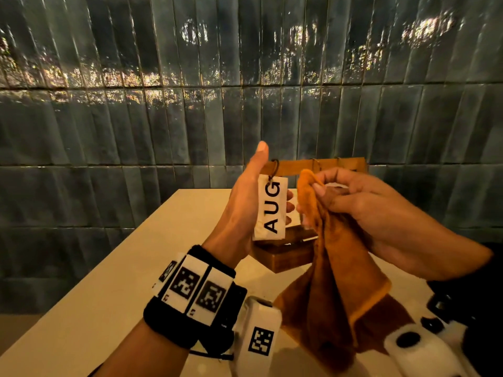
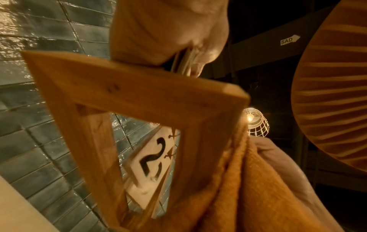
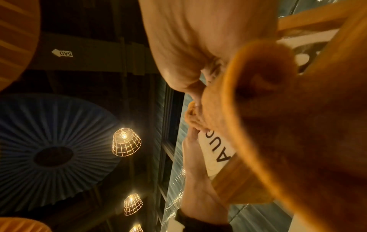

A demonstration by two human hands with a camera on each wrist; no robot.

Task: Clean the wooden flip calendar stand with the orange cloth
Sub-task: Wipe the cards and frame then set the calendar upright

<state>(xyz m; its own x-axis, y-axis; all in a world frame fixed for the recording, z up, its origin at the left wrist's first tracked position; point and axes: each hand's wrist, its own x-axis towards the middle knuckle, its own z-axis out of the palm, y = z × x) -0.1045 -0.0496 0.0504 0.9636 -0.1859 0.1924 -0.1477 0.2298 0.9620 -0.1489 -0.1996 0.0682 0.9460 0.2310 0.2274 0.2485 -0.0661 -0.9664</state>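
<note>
The wooden flip calendar stand sits at the middle of the cream table, its top bar behind both hands. My left hand grips the stand's left side, fingers curled round the white AUG card and thumb pointing up. My right hand pinches a top fold of the orange cloth against the stand's middle, and the rest of the cloth hangs down to the table. The left wrist view shows the wooden frame, a "2" number card and the cloth. In the right wrist view the cloth covers most of the AUG card.
The cream table runs back to a dark tiled wall, and its left edge slants down to the left. White wrist devices sit low in the head view. Wire-cage lamps hang overhead.
</note>
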